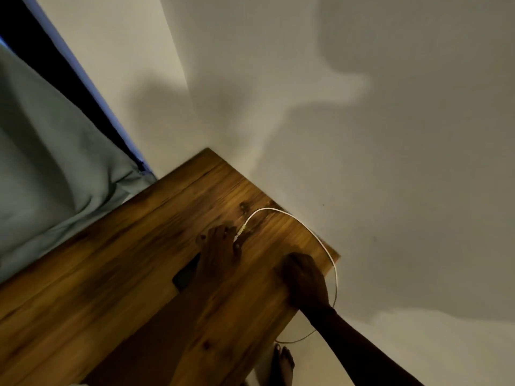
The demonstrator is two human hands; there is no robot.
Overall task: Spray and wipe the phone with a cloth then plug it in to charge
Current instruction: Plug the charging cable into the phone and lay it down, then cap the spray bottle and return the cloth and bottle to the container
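A single head view looks steeply down, tilted, from close above the table [111, 274], its corner beyond the left hand [218, 252].

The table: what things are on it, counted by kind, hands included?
Phone: 1, dark, lying flat, mostly under the left hand.
Charging cable: 1, white, looping over the table edge.
Hands: 2, left hand and right hand, both resting on the table.
Total: 4
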